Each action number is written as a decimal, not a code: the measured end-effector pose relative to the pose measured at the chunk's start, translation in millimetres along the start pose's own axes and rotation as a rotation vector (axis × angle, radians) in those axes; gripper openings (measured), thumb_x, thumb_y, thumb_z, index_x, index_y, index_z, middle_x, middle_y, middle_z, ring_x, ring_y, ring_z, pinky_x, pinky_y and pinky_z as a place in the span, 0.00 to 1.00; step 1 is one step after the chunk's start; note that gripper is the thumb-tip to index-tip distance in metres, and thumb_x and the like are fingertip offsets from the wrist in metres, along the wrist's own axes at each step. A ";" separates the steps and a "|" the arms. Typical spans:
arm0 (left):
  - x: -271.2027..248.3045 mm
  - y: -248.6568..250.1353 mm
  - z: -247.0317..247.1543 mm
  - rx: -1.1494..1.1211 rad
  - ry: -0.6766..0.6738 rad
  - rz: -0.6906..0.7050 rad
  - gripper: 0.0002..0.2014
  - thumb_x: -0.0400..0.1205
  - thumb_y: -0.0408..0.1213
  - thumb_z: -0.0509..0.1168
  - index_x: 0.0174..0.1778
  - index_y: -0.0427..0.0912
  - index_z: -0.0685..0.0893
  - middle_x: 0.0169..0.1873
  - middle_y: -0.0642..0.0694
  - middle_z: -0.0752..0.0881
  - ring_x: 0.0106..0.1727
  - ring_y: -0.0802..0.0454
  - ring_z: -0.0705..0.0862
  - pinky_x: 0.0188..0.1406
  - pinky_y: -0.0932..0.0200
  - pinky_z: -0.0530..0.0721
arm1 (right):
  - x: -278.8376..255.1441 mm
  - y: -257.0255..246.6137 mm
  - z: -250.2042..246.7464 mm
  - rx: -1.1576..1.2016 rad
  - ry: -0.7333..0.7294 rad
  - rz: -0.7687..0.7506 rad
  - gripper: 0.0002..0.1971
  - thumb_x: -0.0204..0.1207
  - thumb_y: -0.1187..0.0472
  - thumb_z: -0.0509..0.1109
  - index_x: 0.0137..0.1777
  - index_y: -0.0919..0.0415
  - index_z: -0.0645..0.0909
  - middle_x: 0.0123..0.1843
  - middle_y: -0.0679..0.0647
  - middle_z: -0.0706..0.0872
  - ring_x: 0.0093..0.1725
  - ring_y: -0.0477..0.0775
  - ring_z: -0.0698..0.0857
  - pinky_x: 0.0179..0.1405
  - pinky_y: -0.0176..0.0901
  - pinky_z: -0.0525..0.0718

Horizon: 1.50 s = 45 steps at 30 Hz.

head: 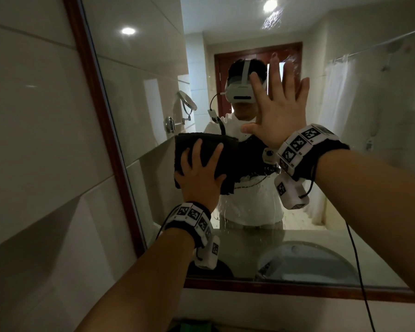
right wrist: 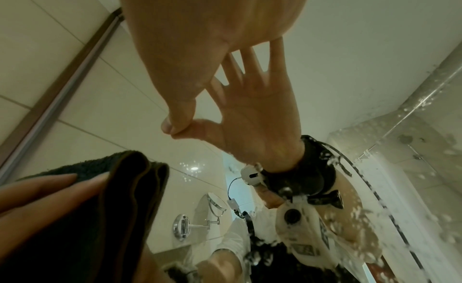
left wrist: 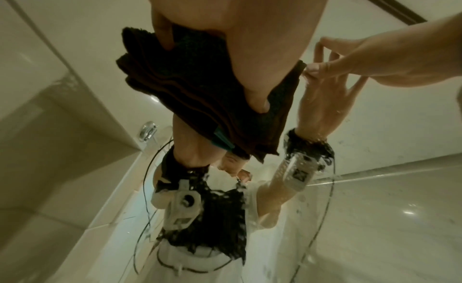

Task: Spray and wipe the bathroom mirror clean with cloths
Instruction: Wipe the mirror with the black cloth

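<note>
Mirror (head: 139,97), left hand (head: 199,173) pressing cloth (head: 209,144), right hand (head: 278,109) flat, fingers spread

Bare mirror (head: 345,164) glass lies open rightward; the wooden frame (head: 98,130) bounds it just left of the cloth (head: 209,149).

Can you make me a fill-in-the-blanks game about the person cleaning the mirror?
1. The left hand presses a dark ____ against the mirror.
2. The right hand lies flat on the glass with its fingers ____.
3. The mirror's frame is made of ____.

Missing words: cloth; spread; wood
</note>
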State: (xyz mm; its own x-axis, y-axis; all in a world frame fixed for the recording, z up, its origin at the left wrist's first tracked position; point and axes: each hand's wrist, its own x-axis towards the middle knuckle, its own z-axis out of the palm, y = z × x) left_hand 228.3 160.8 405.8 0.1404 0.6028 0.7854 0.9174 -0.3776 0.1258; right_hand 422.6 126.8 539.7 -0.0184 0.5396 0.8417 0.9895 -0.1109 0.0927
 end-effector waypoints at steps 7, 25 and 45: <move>6.5 -72.5 -16.4 -0.077 0.050 -0.208 0.39 0.78 0.52 0.72 0.84 0.62 0.62 0.84 0.41 0.55 0.80 0.31 0.59 0.72 0.26 0.71 | -0.8 0.1 0.1 -0.013 -0.016 0.015 0.58 0.66 0.24 0.66 0.87 0.45 0.39 0.88 0.61 0.35 0.86 0.70 0.37 0.79 0.76 0.39; -4.2 -53.9 -10.2 -0.054 -0.001 -0.294 0.40 0.79 0.51 0.71 0.85 0.64 0.57 0.86 0.42 0.51 0.83 0.34 0.56 0.70 0.27 0.72 | -3.1 4.5 -7.2 -0.021 -0.045 -0.031 0.54 0.70 0.26 0.64 0.87 0.47 0.40 0.88 0.61 0.36 0.86 0.69 0.37 0.79 0.74 0.38; 8.9 122.2 -2.2 0.025 -0.040 -0.117 0.41 0.80 0.53 0.69 0.85 0.66 0.53 0.86 0.41 0.51 0.82 0.31 0.55 0.67 0.23 0.71 | -97.0 170.4 -8.8 -0.061 -0.155 0.225 0.58 0.68 0.34 0.75 0.87 0.46 0.38 0.87 0.65 0.35 0.85 0.73 0.38 0.79 0.78 0.50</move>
State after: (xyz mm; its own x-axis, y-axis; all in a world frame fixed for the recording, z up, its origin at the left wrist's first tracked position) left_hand 340.8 118.4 429.5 0.0461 0.6697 0.7412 0.9371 -0.2859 0.2001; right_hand 591.7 48.2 478.5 0.2278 0.6166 0.7536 0.9557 -0.2897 -0.0518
